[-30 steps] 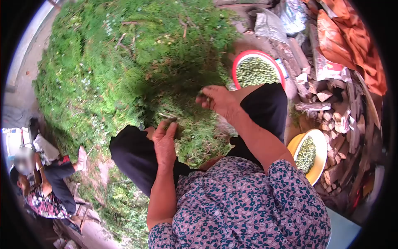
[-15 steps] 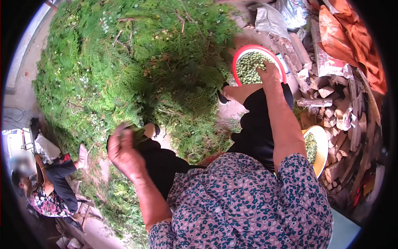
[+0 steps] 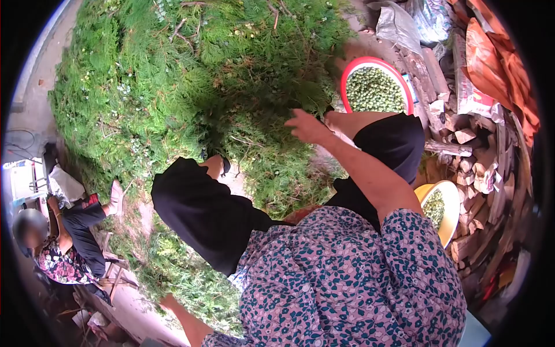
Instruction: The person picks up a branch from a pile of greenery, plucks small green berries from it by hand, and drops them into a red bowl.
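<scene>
My right hand (image 3: 307,127) reaches over the near edge of a large pile of green conifer branches (image 3: 150,81). Its fingers are apart, and nothing shows in them. Up and to the right of it stands a red-rimmed basin (image 3: 376,91) full of small green cones or berries. Low on the left, my left hand (image 3: 169,303) is by loose green sprigs (image 3: 199,292) beside my leg. Its fingers are smeared and hardly visible, so whatever it may hold cannot be made out.
A yellow basin (image 3: 444,215) with more green pieces stands by my right side, against stacked firewood (image 3: 468,173). Sacks (image 3: 399,26) and an orange sheet (image 3: 491,63) lie at the upper right. Another person (image 3: 69,248) sits at the far left.
My right hand has left the red-rimmed basin and moved left over the branches. My left hand, which had a blurred green sprig, has swung down and back beside my leg.
</scene>
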`<control>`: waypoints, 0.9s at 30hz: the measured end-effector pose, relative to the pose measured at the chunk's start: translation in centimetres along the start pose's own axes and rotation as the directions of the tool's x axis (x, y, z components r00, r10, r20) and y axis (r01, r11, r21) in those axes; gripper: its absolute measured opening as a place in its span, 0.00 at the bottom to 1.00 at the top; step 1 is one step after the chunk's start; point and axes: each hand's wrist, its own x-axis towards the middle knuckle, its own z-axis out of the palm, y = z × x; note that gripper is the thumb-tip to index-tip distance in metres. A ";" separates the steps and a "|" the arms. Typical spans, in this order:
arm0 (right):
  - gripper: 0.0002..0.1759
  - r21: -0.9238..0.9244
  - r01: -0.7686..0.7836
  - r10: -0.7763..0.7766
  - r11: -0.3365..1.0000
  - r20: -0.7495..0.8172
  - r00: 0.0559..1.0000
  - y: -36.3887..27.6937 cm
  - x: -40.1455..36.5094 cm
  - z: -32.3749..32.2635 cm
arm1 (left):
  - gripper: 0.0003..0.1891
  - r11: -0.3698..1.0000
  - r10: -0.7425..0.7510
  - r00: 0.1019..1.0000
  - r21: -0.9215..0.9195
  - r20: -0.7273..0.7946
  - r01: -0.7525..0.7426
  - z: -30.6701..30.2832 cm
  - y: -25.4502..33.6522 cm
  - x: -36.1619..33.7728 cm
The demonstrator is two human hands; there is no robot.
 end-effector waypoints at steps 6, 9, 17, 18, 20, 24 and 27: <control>0.29 -0.032 -0.192 0.192 0.981 0.313 0.930 -3.6 1.0 3.8 | 0.18 0.694 -0.445 0.844 -0.480 0.298 0.536 -6.2 7.9 -7.4; 0.30 -0.043 -0.304 0.301 0.952 0.328 0.895 -3.7 0.7 3.6 | 0.20 0.510 -0.299 0.937 -0.800 0.178 0.315 -11.8 16.2 -5.7; 0.28 0.467 -0.355 0.479 0.810 -0.178 0.860 -2.4 -0.1 1.2 | 0.11 -0.095 -0.052 0.983 -0.979 -0.177 -0.181 -30.8 35.4 -4.2; 0.23 0.306 -0.347 0.406 0.886 -0.152 0.901 -2.4 -0.4 0.8 | 0.11 -0.168 0.025 0.983 -0.970 -0.180 -0.174 -31.7 37.2 -4.7; 0.19 0.137 -0.318 0.334 0.938 -0.115 0.935 -2.9 -0.8 0.2 | 0.09 -0.279 0.197 0.965 -0.954 -0.171 -0.112 -33.0 40.7 -5.7; 0.13 0.260 -0.442 0.481 0.859 -0.111 0.869 -3.6 -1.2 -0.2 | 0.08 -0.422 0.506 0.862 -0.868 0.013 0.261 -31.6 45.8 -7.2; 0.13 0.291 -0.356 0.420 0.888 -0.200 0.885 -2.5 -1.1 1.3 | 0.09 -0.406 0.594 0.795 -0.808 0.121 0.427 -30.3 47.4 -7.5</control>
